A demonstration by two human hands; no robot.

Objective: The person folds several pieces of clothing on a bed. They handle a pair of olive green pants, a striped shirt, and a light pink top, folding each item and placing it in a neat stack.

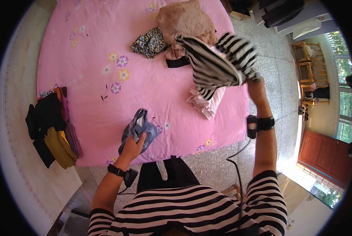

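Observation:
My left hand grips a bundled blue-grey patterned garment at the near part of the bed. Out to the right, my right hand holds a black-and-white striped garment by one end; the cloth is blurred and hangs over the bed. Partly under it lies a pale pink garment. Beyond the striped cloth are a crumpled tan garment, a dark floral-print cloth and a piece of black cloth.
A pink flowered sheet covers the bed. Folded clothes are stacked along its left edge by the wall. Speckled floor runs along the right side, with wooden chairs and a red-brown door. A cable hangs near my right arm.

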